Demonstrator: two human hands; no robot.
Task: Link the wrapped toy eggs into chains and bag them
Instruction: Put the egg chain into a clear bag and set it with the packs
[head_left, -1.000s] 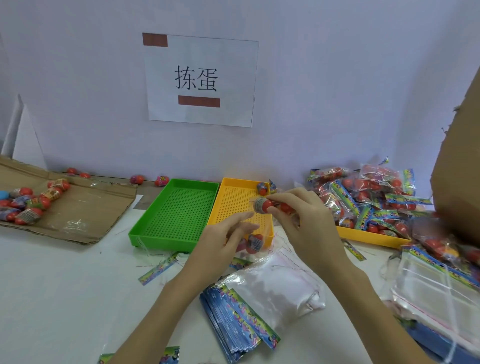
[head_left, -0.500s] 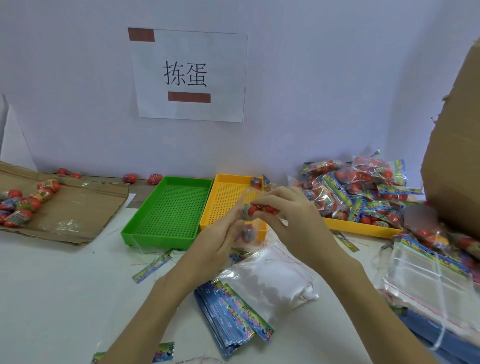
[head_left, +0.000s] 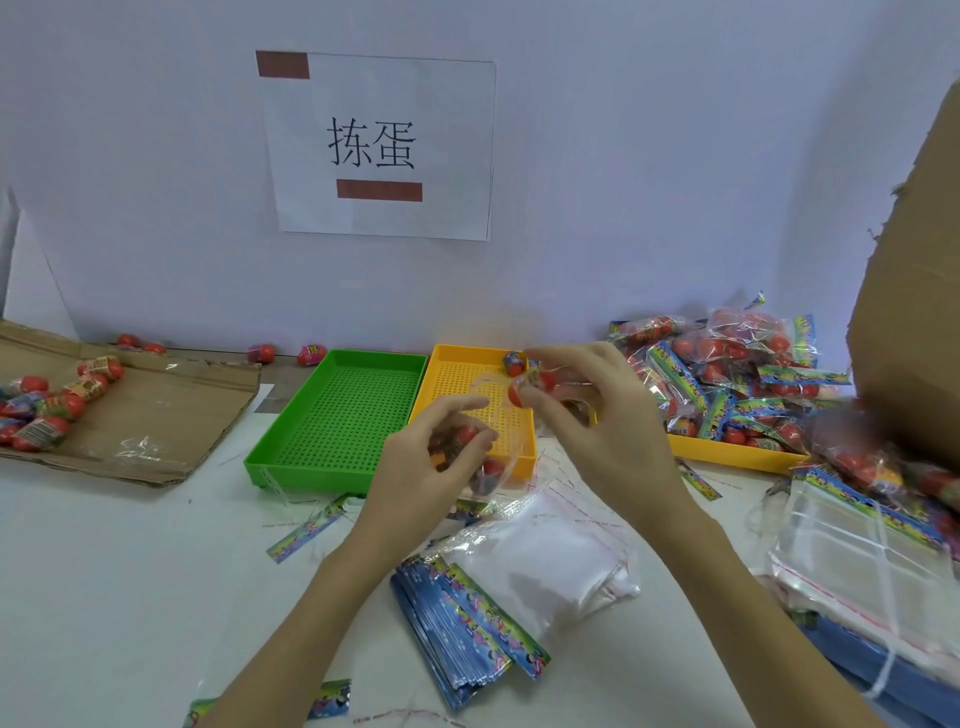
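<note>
Both hands up w/ wrapped eggs, over the yellow tray.

We see the left hand curled round a red egg low in front of the tray's near edge; right hand pinches another egg at its fingertips, higher & just right. A clear bag seems to hang btwn them, blurry. Green tray sits left, bagged eggs piled right, loose eggs on cardboard far left.
</note>
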